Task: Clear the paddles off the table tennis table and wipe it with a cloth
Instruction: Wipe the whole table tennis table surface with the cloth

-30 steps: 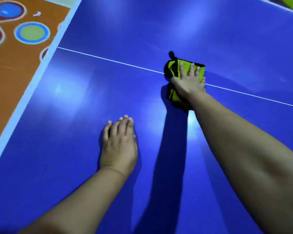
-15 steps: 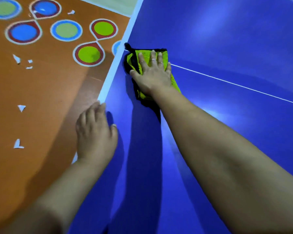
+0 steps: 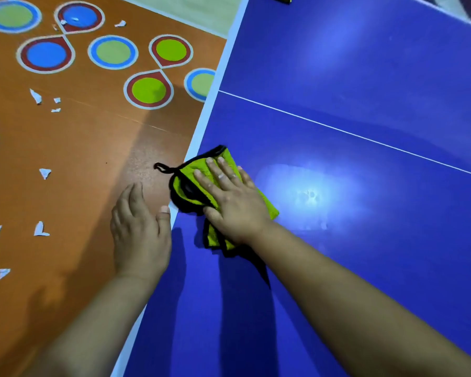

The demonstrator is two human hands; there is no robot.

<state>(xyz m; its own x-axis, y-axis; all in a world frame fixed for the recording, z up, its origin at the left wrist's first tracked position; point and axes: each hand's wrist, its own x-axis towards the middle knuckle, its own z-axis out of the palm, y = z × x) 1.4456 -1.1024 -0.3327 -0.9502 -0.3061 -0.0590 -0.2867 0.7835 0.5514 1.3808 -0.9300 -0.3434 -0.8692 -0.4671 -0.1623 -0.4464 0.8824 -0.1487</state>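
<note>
Cloth (image 3: 181, 186) is pinned flat under the right hand (image 3: 234, 205), fingers straight, so it wipes up to the surface (image 3: 337, 268) edge; left hand (image 3: 140, 229), relaxed and empty, steadies there I guess.

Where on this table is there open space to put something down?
Free: the blue table beyond the white centre line, and the near stretch to the right of the right hand. Crowded: the left edge, where that hand presses the green cloth and the left hand rests on the border.
</note>
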